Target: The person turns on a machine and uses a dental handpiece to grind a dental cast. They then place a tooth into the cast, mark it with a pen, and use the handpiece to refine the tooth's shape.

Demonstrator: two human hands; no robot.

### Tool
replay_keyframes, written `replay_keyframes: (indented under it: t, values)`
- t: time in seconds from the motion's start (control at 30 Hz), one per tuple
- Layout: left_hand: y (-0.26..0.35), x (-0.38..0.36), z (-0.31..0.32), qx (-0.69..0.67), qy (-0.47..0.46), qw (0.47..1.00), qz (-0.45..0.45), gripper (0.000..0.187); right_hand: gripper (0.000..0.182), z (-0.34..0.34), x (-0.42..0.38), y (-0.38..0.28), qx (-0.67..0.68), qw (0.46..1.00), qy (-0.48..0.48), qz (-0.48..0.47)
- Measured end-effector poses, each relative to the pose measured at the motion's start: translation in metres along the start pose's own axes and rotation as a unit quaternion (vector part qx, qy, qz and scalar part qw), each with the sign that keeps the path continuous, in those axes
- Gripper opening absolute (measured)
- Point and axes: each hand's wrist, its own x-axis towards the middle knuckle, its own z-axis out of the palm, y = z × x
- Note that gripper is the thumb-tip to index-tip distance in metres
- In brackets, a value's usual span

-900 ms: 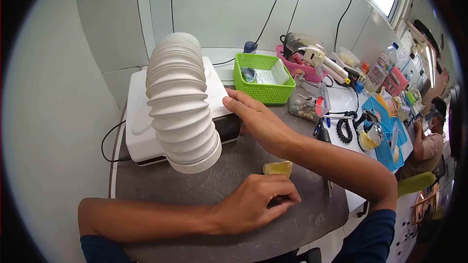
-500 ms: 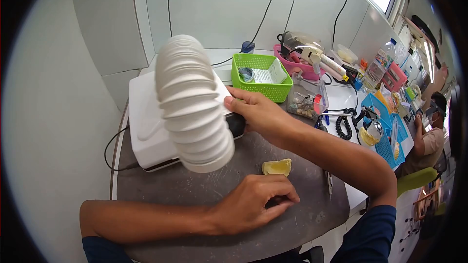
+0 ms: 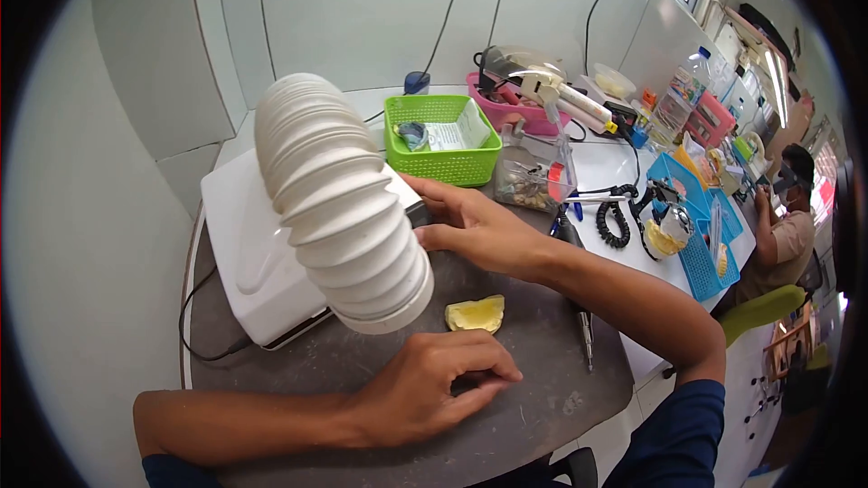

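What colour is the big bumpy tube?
The tube is white all over, and it shows best in the head view.

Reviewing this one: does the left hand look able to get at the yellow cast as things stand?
Probably yes: the left hand appears to hold nothing, and the yellow cast lies just beyond it, with no visible obstacle between them.

On the near side of the white, ribbed, tube-shaped hose (image 3: 344, 208), our bare left forearm (image 3: 253, 423) lies nearly level, the left hand (image 3: 438, 380) loosely curled around a small gap. Right of the hose, our bare right forearm (image 3: 624, 294) slants inward, the right hand (image 3: 479, 228) pointing toward it, thumb and fingers apart, some fingertips hidden.
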Motion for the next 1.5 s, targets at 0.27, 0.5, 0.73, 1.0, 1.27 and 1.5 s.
replay_keyframes:
  t: [0.27, 0.5, 0.73, 1.0, 1.27, 1.5]
  values:
    - [0.003, 0.004, -0.002, 0.003, -0.003, 1.000, -0.025, 0.015, 0.067, -0.003, 0.001, 0.006, -0.006, 1.000, -0.013, -0.015]
    - [0.002, 0.005, -0.002, -0.005, -0.013, 0.999, -0.042, 0.015, 0.076, 0.011, 0.004, 0.011, -0.024, 0.998, 0.053, -0.013]
    - [0.001, -0.002, -0.003, -0.096, 0.021, 0.992, -0.084, 0.012, 0.075, 0.014, -0.009, -0.002, -0.178, 0.972, 0.151, -0.005]
    - [0.013, -0.028, -0.017, -0.261, 0.211, 0.910, -0.245, 0.007, 0.032, -0.037, -0.133, -0.062, -0.495, 0.821, 0.266, 0.102]
    - [0.009, -0.032, -0.029, 0.249, 0.149, 0.949, -0.123, 0.033, 0.065, -0.032, -0.172, -0.032, -0.526, 0.768, 0.244, 0.272]
    - [0.015, -0.021, -0.019, 0.469, 0.148, 0.864, -0.106, 0.044, 0.061, -0.041, -0.170, -0.023, -0.502, 0.793, 0.210, 0.272]
